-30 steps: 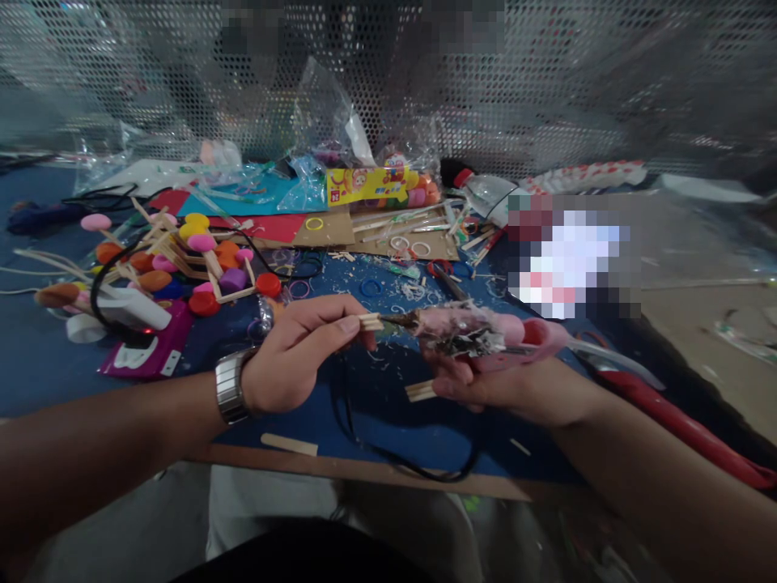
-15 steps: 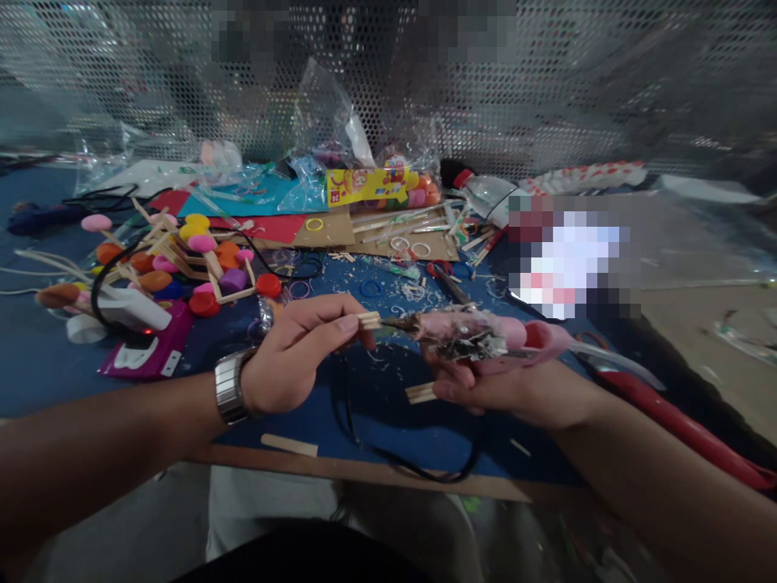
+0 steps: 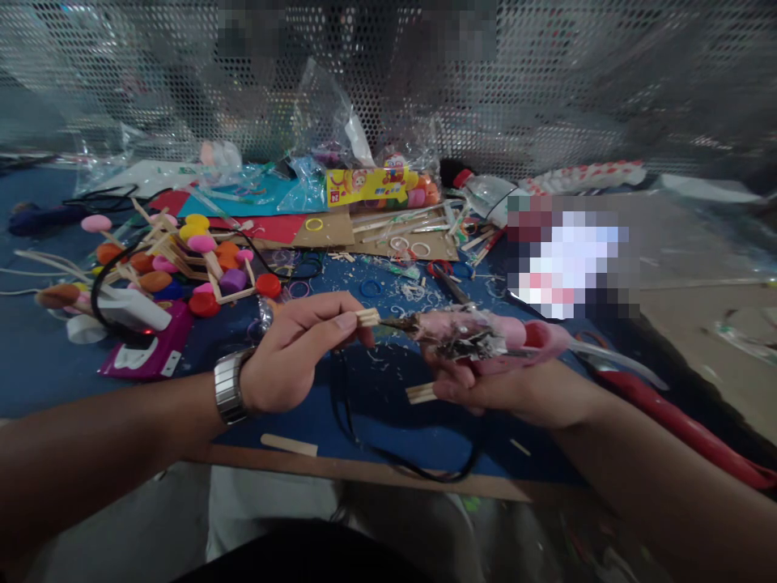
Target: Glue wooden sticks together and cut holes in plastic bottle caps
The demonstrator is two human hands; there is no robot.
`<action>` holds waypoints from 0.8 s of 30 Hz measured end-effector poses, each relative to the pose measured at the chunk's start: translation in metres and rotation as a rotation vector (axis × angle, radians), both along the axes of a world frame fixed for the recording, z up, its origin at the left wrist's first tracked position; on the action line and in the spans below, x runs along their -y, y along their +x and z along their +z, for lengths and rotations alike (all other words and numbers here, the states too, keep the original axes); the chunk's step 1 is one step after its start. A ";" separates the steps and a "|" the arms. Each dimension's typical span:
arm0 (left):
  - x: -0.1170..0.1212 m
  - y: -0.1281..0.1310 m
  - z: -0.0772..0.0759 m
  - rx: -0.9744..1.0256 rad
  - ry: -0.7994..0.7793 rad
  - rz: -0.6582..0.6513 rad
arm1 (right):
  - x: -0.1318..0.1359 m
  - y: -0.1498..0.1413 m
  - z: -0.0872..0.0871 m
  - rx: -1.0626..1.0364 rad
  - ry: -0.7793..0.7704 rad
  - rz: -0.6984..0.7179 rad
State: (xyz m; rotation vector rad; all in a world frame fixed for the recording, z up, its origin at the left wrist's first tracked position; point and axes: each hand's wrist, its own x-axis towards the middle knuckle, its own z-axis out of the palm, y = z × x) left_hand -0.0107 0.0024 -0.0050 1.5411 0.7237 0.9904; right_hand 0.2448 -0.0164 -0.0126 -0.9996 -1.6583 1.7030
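Head view: the left hand (image 3: 288, 348) is closing thumb and fingers in a pinch on a stick stack (image 3: 367, 317), its free end projecting toward the right hand (image 3: 515, 393). The right hand is curling around a pink glue gun (image 3: 467, 330), whose nozzle is pointing at that end; whether they are touching is unclear. Its thumb and fingers are also gripping a second stack (image 3: 422, 393) below the gun. Both hands are working above a blue table (image 3: 388, 429). A purple power strip (image 3: 151, 344) is lying left of the left hand, near colored pieces (image 3: 234, 281) and stick frames (image 3: 212, 263).
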 end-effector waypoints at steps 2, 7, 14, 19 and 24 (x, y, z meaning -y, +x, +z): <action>0.000 0.000 0.000 -0.003 -0.004 0.001 | 0.000 0.000 0.000 -0.015 -0.009 -0.004; 0.001 0.000 0.002 -0.002 -0.015 0.009 | 0.001 0.000 0.000 0.028 -0.031 -0.016; 0.001 0.001 0.001 0.035 -0.013 -0.001 | 0.001 0.000 -0.002 -0.044 -0.016 -0.011; 0.001 0.002 -0.001 0.082 -0.008 0.003 | 0.001 0.001 -0.003 -0.026 -0.040 0.017; 0.000 0.002 0.001 0.059 0.024 0.052 | -0.002 -0.004 -0.002 -0.143 -0.068 -0.057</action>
